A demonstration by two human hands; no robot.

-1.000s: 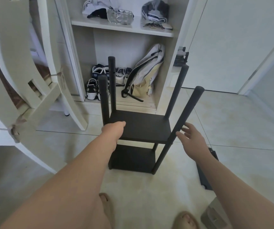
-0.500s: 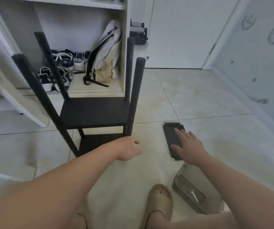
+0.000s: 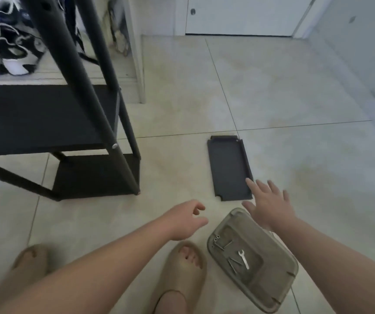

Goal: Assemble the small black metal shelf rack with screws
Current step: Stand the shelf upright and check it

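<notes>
The pale tiled floor (image 3: 272, 87) carries the black shelf rack (image 3: 96, 175), a loose black shelf panel (image 3: 228, 168) lying flat to the rack's right, and a beige tray (image 3: 277, 268) right of the rack, nearer the person.

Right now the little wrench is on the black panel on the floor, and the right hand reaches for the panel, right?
No. The head view shows the little wrench lying in the grey tray, not on the black panel. The right hand does reach for the panel.
</notes>
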